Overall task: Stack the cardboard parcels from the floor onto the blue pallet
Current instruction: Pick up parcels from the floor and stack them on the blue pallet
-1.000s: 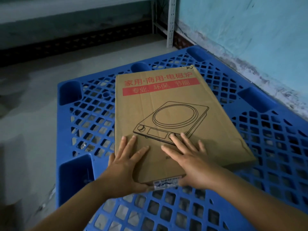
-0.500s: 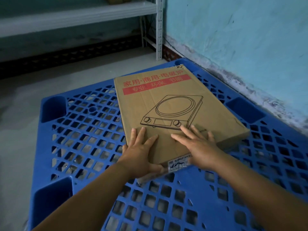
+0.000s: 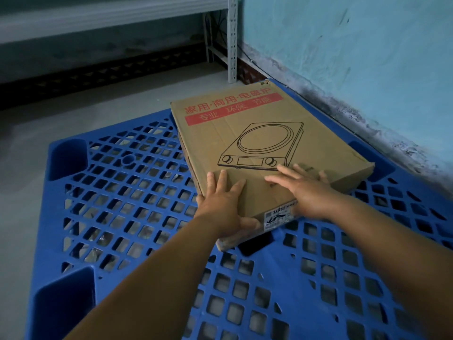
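1 flat cardboard parcel (image 3: pixel 257 153) lies on the blue pallet (image 3: pixel 137 207), face up, at the pallet's far right part near the teal wall (image 3: pixel 355 57). Its far corner reaches the pallet's back edge; that corner looks dented. The near corner sits over the grid, roughly mid-pallet. Print on top: red Chinese characters, a red band under them, a black line drawing of an induction cooker with 2 knobs. White label (image 3: pixel 278 215) on the near side face.

Left hand (image 3: pixel 225 204): flat on the parcel's top at the near left corner, fingers straight and together pointing away, thumb wrapped down over the near edge onto the side face. Palm pressing, not a closed grip.

Right hand (image 3: pixel 308 190): flat on the top just right of the left one, fingers spread wide and straight, tips touching the bottom line of the cooker drawing. Slight motion blur on it. Heel of the hand is at the near edge, by the label. The 2 hands are close but apart.

Both bare forearms reach in from the bottom of the view.

Pallet is an open lattice with solid pockets at the left corners, sitting on a grey concrete floor (image 3: pixel 49 123). Behind: a white metal shelf upright (image 3: pixel 231 40) in the corner, a grey shelf board (image 3: pixel 103 18) running left. Wall base is scuffed and stained.
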Demonstrator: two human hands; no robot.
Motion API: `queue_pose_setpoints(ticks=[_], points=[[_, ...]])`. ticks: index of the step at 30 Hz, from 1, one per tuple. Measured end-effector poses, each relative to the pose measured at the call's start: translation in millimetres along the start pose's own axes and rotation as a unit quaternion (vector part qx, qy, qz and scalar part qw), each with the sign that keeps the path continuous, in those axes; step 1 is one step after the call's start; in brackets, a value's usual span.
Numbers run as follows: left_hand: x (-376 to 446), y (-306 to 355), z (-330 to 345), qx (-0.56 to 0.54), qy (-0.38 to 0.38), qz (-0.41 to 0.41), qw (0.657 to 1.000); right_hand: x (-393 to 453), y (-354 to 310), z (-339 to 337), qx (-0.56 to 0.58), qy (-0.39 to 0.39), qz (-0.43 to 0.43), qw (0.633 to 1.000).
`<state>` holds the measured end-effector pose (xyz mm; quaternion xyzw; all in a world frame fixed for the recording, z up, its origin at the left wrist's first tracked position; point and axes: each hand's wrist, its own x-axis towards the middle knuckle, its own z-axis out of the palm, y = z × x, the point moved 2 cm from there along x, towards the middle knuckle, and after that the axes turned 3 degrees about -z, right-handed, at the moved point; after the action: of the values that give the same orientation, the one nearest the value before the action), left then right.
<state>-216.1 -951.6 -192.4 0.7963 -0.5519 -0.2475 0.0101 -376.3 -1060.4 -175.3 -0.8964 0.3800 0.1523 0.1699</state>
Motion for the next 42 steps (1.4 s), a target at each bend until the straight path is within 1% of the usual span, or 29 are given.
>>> queue_pose_setpoints(ticks=[8,11,13,15,16,18,19,21,24,29,33,37,42], points=[[2,2,-1,-0.024,0.008,-0.003,1.000,0,-1,-4,-0.004,-0.009,0.006,1.000],[-5,0,-2,-0.068,0.050,0.002,0.996,-5,-4,-5,0.021,-0.014,0.013,1.000],[-12,-6,-3,-0.130,0.097,-0.005,0.987,-13,-13,-5,0.077,0.012,0.011,0.997],[-23,-14,-5,-0.232,0.133,-0.031,0.963,-25,-30,-6,0.159,0.077,0.002,0.984],[-28,-20,-5,-0.286,0.147,-0.042,0.946,-31,-41,-6,0.219,0.116,0.003,0.969],[-39,-31,-9,-0.365,0.175,-0.054,0.913,-37,-64,-4,0.344,0.180,0.012,0.922],[-45,-38,-11,-0.395,0.188,-0.060,0.897,-38,-75,-1,0.385,0.200,0.019,0.901],[-58,-51,-19,-0.454,0.195,-0.074,0.867,-35,-99,2,0.448,0.219,0.033,0.866],[-80,-72,-34,-0.516,0.209,-0.097,0.825,-33,-137,1,0.525,0.213,0.054,0.822],[-136,-111,-69,-0.567,0.238,-0.133,0.777,-44,-210,-15,0.550,0.201,0.054,0.809],[-195,-148,-96,-0.593,0.253,-0.180,0.743,-70,-282,-33,0.567,0.177,0.068,0.801],[-267,-178,-128,-0.606,0.269,-0.226,0.714,-107,-357,-59,0.571,0.124,0.062,0.809],[-358,-205,-175,-0.614,0.294,-0.272,0.680,-158,-442,-95,0.577,0.088,0.039,0.811]])
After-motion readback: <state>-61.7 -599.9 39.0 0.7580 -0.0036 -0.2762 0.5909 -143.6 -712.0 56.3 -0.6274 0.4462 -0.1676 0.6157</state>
